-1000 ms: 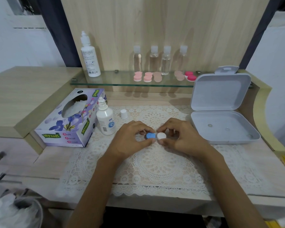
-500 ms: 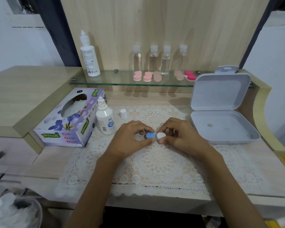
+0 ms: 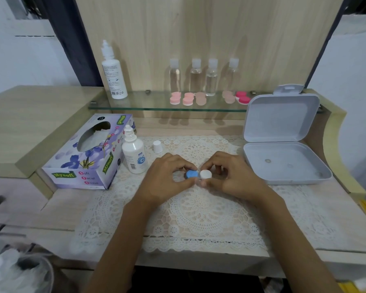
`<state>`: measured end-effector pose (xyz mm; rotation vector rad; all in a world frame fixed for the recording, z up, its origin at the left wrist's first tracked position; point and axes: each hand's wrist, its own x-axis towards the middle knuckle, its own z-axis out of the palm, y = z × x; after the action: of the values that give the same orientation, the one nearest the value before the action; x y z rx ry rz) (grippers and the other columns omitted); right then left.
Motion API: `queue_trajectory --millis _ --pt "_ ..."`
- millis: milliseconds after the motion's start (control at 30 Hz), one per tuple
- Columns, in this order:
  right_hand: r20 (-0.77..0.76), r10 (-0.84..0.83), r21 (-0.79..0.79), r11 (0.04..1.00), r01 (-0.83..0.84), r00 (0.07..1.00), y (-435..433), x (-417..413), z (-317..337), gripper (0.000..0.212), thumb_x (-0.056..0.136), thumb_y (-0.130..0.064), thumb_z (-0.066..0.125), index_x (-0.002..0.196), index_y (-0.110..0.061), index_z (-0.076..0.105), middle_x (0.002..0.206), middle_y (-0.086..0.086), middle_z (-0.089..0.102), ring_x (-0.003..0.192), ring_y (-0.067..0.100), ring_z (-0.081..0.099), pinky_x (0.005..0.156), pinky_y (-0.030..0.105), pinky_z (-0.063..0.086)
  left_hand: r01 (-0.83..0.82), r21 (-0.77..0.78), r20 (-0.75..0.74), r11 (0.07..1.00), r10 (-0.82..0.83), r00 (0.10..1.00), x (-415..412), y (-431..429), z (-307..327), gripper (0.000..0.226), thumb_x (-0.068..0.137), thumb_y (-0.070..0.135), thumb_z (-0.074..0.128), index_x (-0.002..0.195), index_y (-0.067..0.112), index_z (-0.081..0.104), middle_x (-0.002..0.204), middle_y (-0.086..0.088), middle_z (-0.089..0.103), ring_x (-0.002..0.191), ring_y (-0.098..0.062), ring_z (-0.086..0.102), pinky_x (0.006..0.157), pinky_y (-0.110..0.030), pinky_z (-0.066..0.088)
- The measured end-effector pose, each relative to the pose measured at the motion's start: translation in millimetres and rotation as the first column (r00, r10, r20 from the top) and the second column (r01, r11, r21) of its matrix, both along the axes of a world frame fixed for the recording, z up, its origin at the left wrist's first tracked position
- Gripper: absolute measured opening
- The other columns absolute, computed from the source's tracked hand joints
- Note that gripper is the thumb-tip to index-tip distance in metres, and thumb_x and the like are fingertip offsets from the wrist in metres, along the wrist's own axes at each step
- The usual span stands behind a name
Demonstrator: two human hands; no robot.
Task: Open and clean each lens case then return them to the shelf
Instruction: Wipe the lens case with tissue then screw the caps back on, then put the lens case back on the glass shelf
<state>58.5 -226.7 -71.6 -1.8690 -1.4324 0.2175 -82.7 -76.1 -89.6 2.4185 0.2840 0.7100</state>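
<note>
Both hands, left hand [image 3: 167,176] and right hand [image 3: 232,176], pinch one lens case [image 3: 198,174] with blue and white caps over the lace mat [image 3: 199,212]; the grey box [image 3: 283,163] beside them lies open; pink lens cases [image 3: 187,99] sit on the glass shelf [image 3: 140,102].

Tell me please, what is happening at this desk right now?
A person holds one lens case with both hands over the lace mat: the left hand on its blue cap, the right hand on its white cap. Both caps look still on. More pink cases wait on the glass shelf.
</note>
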Motion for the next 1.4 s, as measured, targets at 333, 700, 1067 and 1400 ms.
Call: queue_trajectory --millis 333,700,1067,1400 --pt "0.036 -0.087 -0.001 0.996 0.087 0.996 3 1 -3 0.023 0.074 -0.032 0.079 0.091 -0.018 0.07 0.088 -0.006 0.063 0.073 0.01 0.054 0.063 0.02 0.042 -0.126 0.221 -0.281 0.967 0.187 0.941 3 2 -5 0.059 0.1 0.041 0.037 0.151 0.017 0.02 0.159 0.002 0.012 0.146 -0.009 0.008 0.119 -0.027 0.006" --pt "0.042 -0.193 0.034 0.981 0.191 0.98 8 -2 -5 0.02 0.078 -0.034 0.075 0.089 -0.019 0.068 0.083 -0.007 0.062 0.068 0.005 0.052 0.058 0.012 0.037 -0.133 0.278 -0.392 0.951 0.239 0.889 4 -1 -2 0.058 0.101 0.044 0.025 0.151 0.017 0.015 0.16 0.0 0.005 0.146 -0.008 0.0 0.119 -0.027 -0.001" --pt "-0.121 -0.406 0.265 0.866 0.423 0.906 26 5 21 0.02 0.084 -0.027 0.07 0.098 -0.014 0.064 0.072 -0.009 0.06 0.064 0.006 0.055 0.063 0.026 0.048 -0.149 0.233 -0.334 0.961 0.223 0.916 4 1 -4 0.058 0.1 0.045 0.031 0.151 0.018 0.021 0.159 0.0 0.011 0.146 -0.007 0.005 0.116 -0.023 -0.002" --pt "-0.226 -0.52 0.312 0.762 0.567 0.824 71 29 37 0.024 0.092 -0.029 0.055 0.107 -0.01 0.055 0.077 0.009 0.064 0.07 0.024 0.063 0.068 0.049 0.054 -0.153 0.204 -0.302 0.967 0.211 0.93 5 3 -6 0.058 0.099 0.045 0.035 0.149 0.017 0.025 0.159 0.0 0.015 0.145 -0.007 0.008 0.119 -0.026 0.002"
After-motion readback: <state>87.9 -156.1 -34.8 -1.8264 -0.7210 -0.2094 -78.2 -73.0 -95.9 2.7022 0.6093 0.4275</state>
